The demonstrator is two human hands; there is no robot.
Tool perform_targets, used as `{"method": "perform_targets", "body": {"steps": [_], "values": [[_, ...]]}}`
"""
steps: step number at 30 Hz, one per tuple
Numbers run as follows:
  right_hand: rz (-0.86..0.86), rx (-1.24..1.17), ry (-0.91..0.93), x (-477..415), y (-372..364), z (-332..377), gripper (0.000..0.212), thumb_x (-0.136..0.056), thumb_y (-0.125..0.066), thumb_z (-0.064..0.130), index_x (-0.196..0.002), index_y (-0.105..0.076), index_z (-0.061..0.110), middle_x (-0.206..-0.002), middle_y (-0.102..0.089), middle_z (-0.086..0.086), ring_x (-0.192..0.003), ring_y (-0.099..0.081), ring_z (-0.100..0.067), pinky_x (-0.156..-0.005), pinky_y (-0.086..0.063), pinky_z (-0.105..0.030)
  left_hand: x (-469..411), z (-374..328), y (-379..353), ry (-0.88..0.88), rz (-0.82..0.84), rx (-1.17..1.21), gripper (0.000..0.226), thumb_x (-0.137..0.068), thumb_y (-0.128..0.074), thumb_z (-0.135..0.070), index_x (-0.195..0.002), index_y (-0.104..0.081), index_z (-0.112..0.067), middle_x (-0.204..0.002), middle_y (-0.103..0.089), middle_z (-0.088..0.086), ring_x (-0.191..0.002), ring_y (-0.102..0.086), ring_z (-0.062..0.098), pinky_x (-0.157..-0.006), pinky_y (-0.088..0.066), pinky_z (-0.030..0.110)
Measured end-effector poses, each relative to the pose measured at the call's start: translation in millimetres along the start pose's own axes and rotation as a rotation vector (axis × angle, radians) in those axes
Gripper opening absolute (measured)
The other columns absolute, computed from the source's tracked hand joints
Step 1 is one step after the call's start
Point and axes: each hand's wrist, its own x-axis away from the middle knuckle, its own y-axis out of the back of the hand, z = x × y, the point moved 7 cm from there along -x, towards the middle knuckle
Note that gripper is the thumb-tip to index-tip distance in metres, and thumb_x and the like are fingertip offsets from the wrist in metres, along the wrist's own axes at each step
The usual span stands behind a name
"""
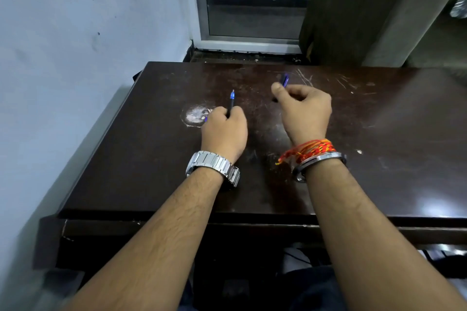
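Observation:
Over a dark brown wooden table [379,146], my left hand [225,129] grips a thin dark pen [231,102] whose blue, pointed tip sticks up and away from me. A little to the right, my right hand [303,111] pinches a blue pen cap [285,81] between thumb and fingers; only the cap's far end shows beyond my fingers. The two hands are apart, with the pen tip and the cap separated by a hand's width. A metal watch sits on my left wrist, and red-orange threads and a metal bangle on my right.
A pale worn patch [195,115] marks the table just left of my left hand. A grey wall [75,58] runs close along the table's left side. Behind the table stand a metal-framed glass door [252,7] and a dark curtain [341,7].

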Motion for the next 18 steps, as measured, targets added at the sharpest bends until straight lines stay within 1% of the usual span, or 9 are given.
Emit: {"method": "perform_targets", "body": {"steps": [2, 4, 6, 8, 10, 12, 14, 16, 18], "values": [[0.106, 0.281, 0.007, 1, -1, -5, 0.024, -0.076, -0.08, 0.036, -0.066, -0.074, 0.014, -0.064, -0.069, 0.001, -0.066, -0.065, -0.012, -0.067, -0.054, -0.027, -1, 0, 1, 0.013, 0.009, -0.021, 0.02, -0.082, -0.046, -0.024, -0.066, -0.051, -0.012, -0.063, -0.052, 0.001, -0.059, -0.054, 0.028, -0.056, -0.052, 0.041], [0.237, 0.472, -0.02, 4, -10, -14, 0.025, -0.073, -0.083, 0.031, -0.071, -0.074, 0.008, -0.069, -0.07, -0.007, -0.073, -0.068, -0.021, -0.068, -0.053, -0.028, 1, -1, -2, -0.013, 0.036, -0.087, 0.022, -0.083, -0.048, -0.021, -0.062, -0.047, -0.014, -0.059, -0.053, 0.002, -0.054, -0.062, 0.031, -0.045, -0.048, 0.03], [0.278, 0.575, -0.057, 5, -14, -20, 0.029, -0.071, -0.085, 0.029, -0.079, -0.072, 0.004, -0.078, -0.07, -0.011, -0.08, -0.067, -0.025, -0.066, -0.048, -0.026, 5, 1, -7, -0.021, 0.054, -0.119, 0.025, -0.084, -0.051, -0.022, -0.06, -0.049, -0.015, -0.052, -0.053, -0.002, -0.043, -0.065, 0.024, -0.031, -0.034, 0.017], [0.262, 0.606, -0.068, 4, -15, -22, 0.032, -0.069, -0.086, 0.028, -0.08, -0.069, 0.004, -0.079, -0.066, -0.012, -0.08, -0.066, -0.026, -0.065, -0.045, -0.025, 7, 2, -10, -0.025, 0.073, -0.114, 0.025, -0.086, -0.055, -0.023, -0.063, -0.057, -0.011, -0.049, -0.054, -0.005, -0.037, -0.063, 0.019, -0.03, -0.038, 0.018], [0.243, 0.63, -0.061, 5, -14, -21, 0.033, -0.069, -0.087, 0.028, -0.072, -0.061, 0.008, -0.069, -0.057, -0.006, -0.073, -0.06, -0.026, -0.065, -0.046, -0.026, 7, 2, -11, -0.034, 0.08, -0.11, 0.026, -0.086, -0.059, -0.024, -0.069, -0.064, -0.005, -0.048, -0.056, -0.004, -0.039, -0.065, 0.019, -0.04, -0.054, 0.028], [0.222, 0.643, -0.054, 6, -12, -20, 0.038, -0.071, -0.085, 0.029, -0.064, -0.052, 0.012, -0.063, -0.048, -0.001, -0.069, -0.058, -0.027, -0.063, -0.045, -0.028, 6, 3, -11, -0.048, 0.076, -0.118, 0.026, -0.084, -0.063, -0.026, -0.069, -0.067, -0.005, -0.052, -0.061, 0.0, -0.048, -0.068, 0.022, -0.052, -0.059, 0.035], [0.179, 0.633, -0.009, 6, -10, -16, 0.037, -0.075, -0.081, 0.033, -0.063, -0.052, 0.012, -0.062, -0.049, 0.0, -0.066, -0.06, -0.028, -0.06, -0.043, -0.028, 7, 2, -10, -0.074, 0.062, -0.135, 0.025, -0.081, -0.067, -0.03, -0.066, -0.069, -0.01, -0.057, -0.067, 0.001, -0.055, -0.069, 0.022, -0.058, -0.058, 0.031], [0.137, 0.568, 0.059, 5, -10, -9, 0.034, -0.079, -0.075, 0.038, -0.067, -0.059, 0.011, -0.063, -0.055, 0.0, -0.067, -0.062, -0.026, -0.06, -0.044, -0.028, 8, -1, -10, -0.107, 0.049, -0.173, 0.023, -0.079, -0.07, -0.032, -0.064, -0.069, -0.015, -0.058, -0.068, -0.003, -0.056, -0.066, 0.014, -0.053, -0.049, 0.021], [0.145, 0.43, 0.088, 6, -14, -2, 0.036, -0.081, -0.07, 0.047, -0.067, -0.067, 0.014, -0.06, -0.062, 0.004, -0.064, -0.064, -0.015, -0.062, -0.048, -0.024, 10, -4, -9, -0.132, 0.05, -0.205, 0.016, -0.077, -0.071, -0.032, -0.066, -0.071, -0.02, -0.06, -0.068, -0.006, -0.059, -0.065, 0.008, -0.05, -0.044, 0.018]]}}
